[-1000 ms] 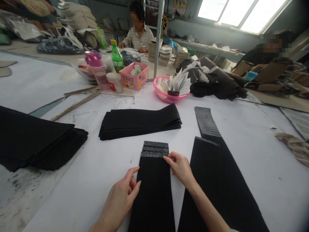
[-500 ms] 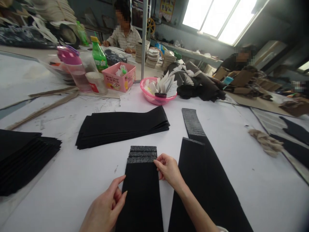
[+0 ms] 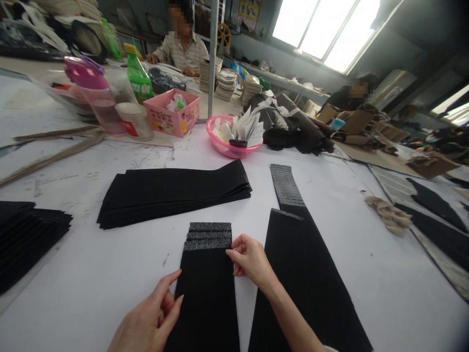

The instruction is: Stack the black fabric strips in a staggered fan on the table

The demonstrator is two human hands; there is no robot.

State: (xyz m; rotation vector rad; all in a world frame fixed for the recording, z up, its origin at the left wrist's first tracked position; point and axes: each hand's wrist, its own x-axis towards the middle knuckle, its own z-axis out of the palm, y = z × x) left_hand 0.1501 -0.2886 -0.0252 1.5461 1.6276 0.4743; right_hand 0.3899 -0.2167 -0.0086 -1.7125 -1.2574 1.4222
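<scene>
Fingers (image 3: 231, 254) on black strip stack (image 3: 207, 283) edges, bare table (image 3: 110, 264) alongside

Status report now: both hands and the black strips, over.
Left hand, right hand pinch edges of staggered black strip stack. Longer strips lie right. Nothing obstructs.

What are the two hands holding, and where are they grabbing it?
Both grip the small stack of black strips by its long side edges: the left hand on the left edge, the right hand pinching the right edge near the staggered top.
</scene>
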